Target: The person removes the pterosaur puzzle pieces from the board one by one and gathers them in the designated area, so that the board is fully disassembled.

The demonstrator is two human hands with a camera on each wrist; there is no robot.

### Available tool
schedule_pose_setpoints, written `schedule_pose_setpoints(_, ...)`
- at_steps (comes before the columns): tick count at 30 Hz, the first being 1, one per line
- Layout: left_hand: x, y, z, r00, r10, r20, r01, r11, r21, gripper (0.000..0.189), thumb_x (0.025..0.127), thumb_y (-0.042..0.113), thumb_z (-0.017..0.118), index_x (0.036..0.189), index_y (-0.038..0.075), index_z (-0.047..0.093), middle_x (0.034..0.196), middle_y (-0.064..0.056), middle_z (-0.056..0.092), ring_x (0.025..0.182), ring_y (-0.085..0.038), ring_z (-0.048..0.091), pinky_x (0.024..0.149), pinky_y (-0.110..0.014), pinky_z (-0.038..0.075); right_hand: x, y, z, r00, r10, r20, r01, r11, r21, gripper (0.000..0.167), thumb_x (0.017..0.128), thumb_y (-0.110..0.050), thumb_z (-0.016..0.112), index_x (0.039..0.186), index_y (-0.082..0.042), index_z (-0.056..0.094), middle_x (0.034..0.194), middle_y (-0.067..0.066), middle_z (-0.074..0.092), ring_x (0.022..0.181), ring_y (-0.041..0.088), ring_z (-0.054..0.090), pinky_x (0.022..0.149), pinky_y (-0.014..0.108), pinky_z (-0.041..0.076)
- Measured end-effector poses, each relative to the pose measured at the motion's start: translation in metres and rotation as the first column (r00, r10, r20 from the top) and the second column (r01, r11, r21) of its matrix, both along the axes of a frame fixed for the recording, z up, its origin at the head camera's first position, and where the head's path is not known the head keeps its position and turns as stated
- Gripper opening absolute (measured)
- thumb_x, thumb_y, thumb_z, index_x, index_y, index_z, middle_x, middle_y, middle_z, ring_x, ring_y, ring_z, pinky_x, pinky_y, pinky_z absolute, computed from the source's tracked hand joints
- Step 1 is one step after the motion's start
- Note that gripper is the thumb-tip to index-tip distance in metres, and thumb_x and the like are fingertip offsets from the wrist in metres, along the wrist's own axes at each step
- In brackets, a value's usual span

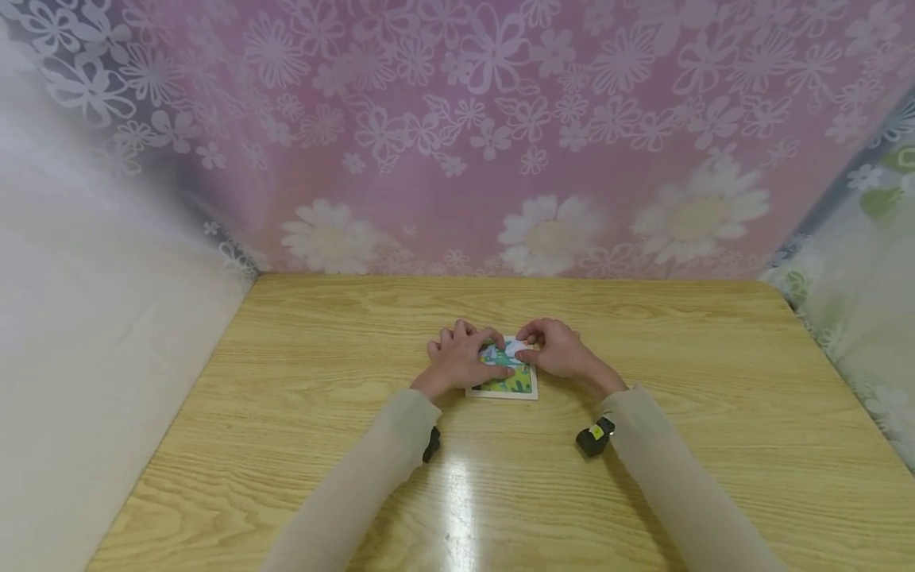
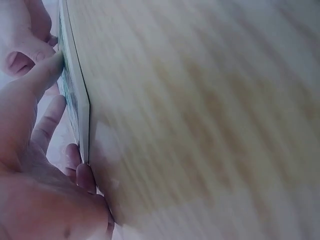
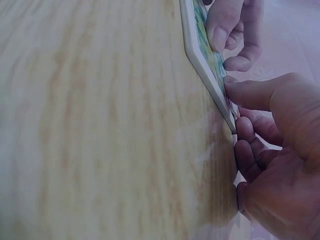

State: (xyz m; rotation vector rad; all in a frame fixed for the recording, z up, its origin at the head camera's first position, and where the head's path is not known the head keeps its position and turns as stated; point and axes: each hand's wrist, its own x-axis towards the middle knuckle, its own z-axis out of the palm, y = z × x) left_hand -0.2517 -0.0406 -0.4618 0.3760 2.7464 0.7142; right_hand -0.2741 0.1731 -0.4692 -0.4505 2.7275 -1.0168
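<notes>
A small square picture board [image 1: 504, 386] with a white border and a green, blue and yellow print lies flat on the table. From the left, my left hand [image 1: 461, 361] reaches over it, thumb and forefinger touching the printed face, other fingers spread past the left edge. My right hand [image 1: 561, 349] grips the board's right side near the far corner. In the right wrist view its thumb [image 3: 250, 94] presses the print while the other fingers curl against the edge. Both thumbs meet the board in the left wrist view. The hands hide much of the print's far half.
The wooden table [image 1: 322, 342] has a pale grain and a bright reflection in front of the board. A pink flowered curtain [image 1: 443, 159] hangs behind, with pale sheeting [image 1: 107, 318] on the left. Black wrist devices [image 1: 595, 437] sit below the sleeves.
</notes>
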Motion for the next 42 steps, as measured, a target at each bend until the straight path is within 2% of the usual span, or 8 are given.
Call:
schedule_pose_setpoints(6, 0.002, 0.001, 0.001, 1.0, 0.017, -0.012, -0.017, 1.0, -0.015, 0.034, 0.089, 0.064, 0.069, 0.115, 0.045, 0.06, 0.131, -0.003, 0.041, 0.106, -0.029, 0.034, 0.08, -0.044, 0.02, -0.001, 0.0, -0.002, 1.0, -0.006, -0.01, 0.006, 1.0, 0.016, 0.023, 0.093, -0.022, 0.076, 0.11, -0.009, 0.071, 0.102, 0.007, 0.066, 0.094, 0.023, 0.057, 0.092, 0.051, 0.03)
schedule_pose_setpoints(13, 0.003, 0.002, 0.003, 1.0, 0.025, -0.018, -0.025, 1.0, -0.002, 0.033, 0.089, 0.063, 0.07, 0.115, 0.043, 0.063, 0.126, -0.003, 0.042, 0.105, -0.03, 0.035, 0.08, -0.044, 0.02, -0.001, -0.002, -0.002, 1.0, -0.017, 0.007, 0.017, 1.0, -0.014, 0.023, 0.093, -0.021, 0.076, 0.11, -0.008, 0.07, 0.101, 0.008, 0.066, 0.094, 0.024, 0.058, 0.095, 0.052, 0.03)
schedule_pose_setpoints(16, 0.003, 0.002, 0.002, 0.999, 0.033, -0.014, -0.033, 0.999, 0.001, 0.033, 0.088, 0.062, 0.071, 0.113, 0.042, 0.062, 0.126, -0.003, 0.041, 0.106, -0.03, 0.034, 0.08, -0.044, 0.02, -0.001, -0.001, -0.002, 1.0, -0.01, 0.006, 0.01, 1.0, -0.029, 0.023, 0.094, -0.021, 0.075, 0.112, -0.008, 0.069, 0.105, 0.008, 0.067, 0.099, 0.024, 0.06, 0.097, 0.05, 0.035)
schedule_pose_setpoints(21, 0.004, 0.004, 0.003, 0.998, 0.063, 0.0, -0.063, 0.998, 0.023, 0.031, 0.087, 0.06, 0.073, 0.11, 0.041, 0.063, 0.126, -0.003, 0.042, 0.104, -0.03, 0.035, 0.081, -0.044, 0.019, 0.001, 0.001, -0.002, 1.0, 0.005, 0.011, -0.004, 0.996, -0.093, 0.019, 0.097, -0.014, 0.067, 0.114, -0.006, 0.068, 0.101, 0.009, 0.067, 0.094, 0.022, 0.061, 0.088, 0.039, 0.046)
schedule_pose_setpoints(24, 0.004, 0.006, 0.004, 0.997, 0.075, 0.007, -0.075, 0.997, 0.023, 0.03, 0.089, 0.06, 0.071, 0.109, 0.039, 0.063, 0.125, -0.004, 0.041, 0.103, -0.03, 0.035, 0.081, -0.045, 0.019, 0.002, 0.003, -0.002, 1.0, 0.01, 0.022, -0.007, 0.992, -0.128, 0.017, 0.098, -0.011, 0.065, 0.114, -0.005, 0.067, 0.098, 0.009, 0.067, 0.09, 0.02, 0.06, 0.085, 0.036, 0.047)
schedule_pose_setpoints(33, 0.006, 0.011, 0.003, 0.995, 0.095, -0.027, -0.094, 0.995, 0.014, 0.029, 0.091, 0.06, 0.069, 0.105, 0.036, 0.063, 0.126, -0.006, 0.043, 0.099, -0.03, 0.035, 0.08, -0.045, 0.019, 0.001, 0.006, -0.004, 0.999, 0.013, 0.037, -0.008, 0.988, -0.152, 0.019, 0.099, -0.01, 0.065, 0.116, -0.004, 0.068, 0.099, 0.011, 0.068, 0.09, 0.019, 0.061, 0.084, 0.035, 0.048)
schedule_pose_setpoints(42, 0.006, 0.014, 0.005, 0.994, 0.103, -0.027, -0.103, 0.995, 0.0, 0.028, 0.09, 0.058, 0.071, 0.105, 0.035, 0.063, 0.128, -0.008, 0.044, 0.101, -0.031, 0.036, 0.081, -0.046, 0.019, -0.001, 0.005, -0.003, 0.998, -0.003, 0.06, 0.012, 0.987, -0.161, 0.018, 0.1, -0.011, 0.063, 0.114, -0.003, 0.07, 0.096, 0.01, 0.067, 0.085, 0.019, 0.058, 0.079, 0.034, 0.047)
